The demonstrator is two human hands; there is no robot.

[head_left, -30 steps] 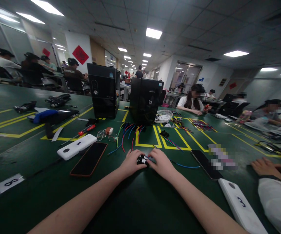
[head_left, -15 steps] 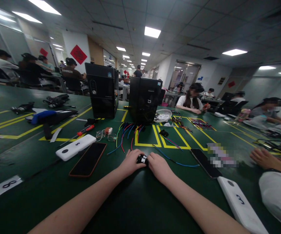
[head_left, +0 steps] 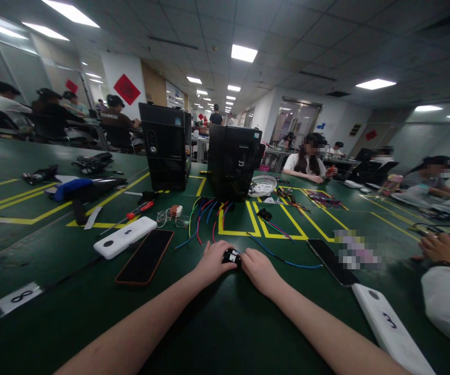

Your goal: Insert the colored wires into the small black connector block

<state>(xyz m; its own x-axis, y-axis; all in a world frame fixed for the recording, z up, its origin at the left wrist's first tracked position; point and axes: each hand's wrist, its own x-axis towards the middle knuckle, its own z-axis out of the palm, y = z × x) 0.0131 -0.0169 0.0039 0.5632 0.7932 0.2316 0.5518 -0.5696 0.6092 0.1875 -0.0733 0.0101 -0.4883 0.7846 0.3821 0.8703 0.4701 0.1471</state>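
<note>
A small black block with white patches (head_left: 231, 255) is between my two hands, low over the green table. My left hand (head_left: 212, 264) is closed around its left side, thumb along the near edge. On the other side, the fingers of my right hand (head_left: 259, 268) are curled together against the block's right end. My fingers cover part of the block, so its exact kind cannot be made out. Just beyond the hands lie loose coloured wires (head_left: 199, 221), and a blue wire (head_left: 283, 260) curves away to the right.
Two black computer cases (head_left: 167, 148) stand ahead. At left are a phone (head_left: 145, 258), a white power bank (head_left: 125, 238), glasses (head_left: 174, 219) and a red-handled screwdriver (head_left: 141, 209). To the right are another phone (head_left: 330, 260), a second power bank (head_left: 391, 325) and a co-worker's hand (head_left: 446, 251).
The view has shifted slightly, moving most things a little rightward. Both my hands keep hold of the block with little visible change. The co-worker's hand at right has moved and its fingers look more bent.
</note>
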